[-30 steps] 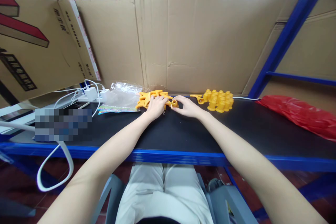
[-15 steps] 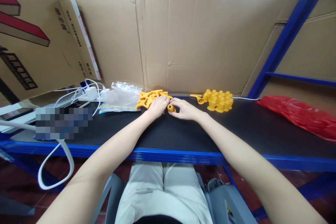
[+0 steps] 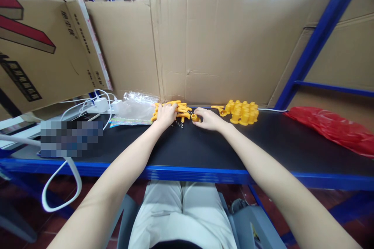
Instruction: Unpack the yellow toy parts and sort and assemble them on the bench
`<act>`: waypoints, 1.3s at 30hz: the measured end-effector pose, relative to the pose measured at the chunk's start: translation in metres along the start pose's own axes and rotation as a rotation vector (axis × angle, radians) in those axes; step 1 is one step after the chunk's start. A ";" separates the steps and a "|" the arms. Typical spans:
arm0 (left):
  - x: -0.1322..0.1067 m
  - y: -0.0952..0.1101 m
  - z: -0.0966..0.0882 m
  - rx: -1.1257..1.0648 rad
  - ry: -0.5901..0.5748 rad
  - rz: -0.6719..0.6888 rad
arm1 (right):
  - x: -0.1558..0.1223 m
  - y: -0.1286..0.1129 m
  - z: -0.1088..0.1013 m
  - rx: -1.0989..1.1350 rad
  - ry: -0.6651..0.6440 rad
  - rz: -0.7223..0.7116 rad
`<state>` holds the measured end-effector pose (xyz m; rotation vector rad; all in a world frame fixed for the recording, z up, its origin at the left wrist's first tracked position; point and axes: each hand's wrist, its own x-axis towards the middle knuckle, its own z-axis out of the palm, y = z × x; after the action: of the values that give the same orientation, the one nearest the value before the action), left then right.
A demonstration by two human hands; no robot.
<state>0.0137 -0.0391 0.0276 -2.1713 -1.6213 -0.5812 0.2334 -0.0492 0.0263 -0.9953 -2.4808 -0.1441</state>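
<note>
My right hand (image 3: 209, 120) is closed around a yellow hollow plastic cylinder (image 3: 195, 118), its open end facing left, just above the black tabletop. Over to the left, my left hand (image 3: 166, 115) lies on a pile of orange plastic lever-like pieces (image 3: 183, 109). Its fingers bend down among them, and the fingertips are partly hidden, so I cannot tell whether they grip a piece. Small metal coil springs (image 3: 182, 125) lie on the table at the pile's front edge, between my two hands.
Several yellow cylinders (image 3: 244, 112) stand grouped right of my right hand, with a yellow lever-and-cylinder piece (image 3: 222, 111) beside them. A clear plastic bag (image 3: 134, 107), white chargers and cables (image 3: 101, 104) are at left. A red plastic bag (image 3: 330, 126) lies far right. Cardboard (image 3: 233, 46) walls the back.
My left hand has moved left onto the orange pile, uncovering the springs. My right hand has shifted slightly right with the yellow cylinder, which is now tipped more to the left.
</note>
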 end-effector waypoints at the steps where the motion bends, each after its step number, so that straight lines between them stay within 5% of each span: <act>1: 0.000 0.001 0.000 -0.022 -0.020 -0.016 | 0.000 0.000 0.000 -0.021 -0.003 0.019; 8: -0.003 -0.001 0.000 -0.133 -0.050 -0.031 | -0.006 0.019 -0.002 -0.214 -0.043 0.319; 12: -0.005 -0.001 0.000 -0.149 -0.055 -0.026 | -0.007 0.032 0.002 -0.188 -0.080 0.375; 22: -0.009 0.009 -0.003 -0.124 -0.099 0.003 | -0.003 0.024 0.005 -0.060 -0.026 0.190; 29: -0.009 0.005 -0.001 -0.271 -0.134 0.158 | -0.005 0.017 0.004 0.001 0.021 0.097; 39: -0.003 -0.002 0.013 -0.485 -0.126 0.085 | -0.003 0.028 0.008 0.027 0.041 0.071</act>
<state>0.0127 -0.0340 0.0151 -2.6543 -1.5616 -0.9046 0.2513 -0.0285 0.0156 -1.0572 -2.4007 -0.1068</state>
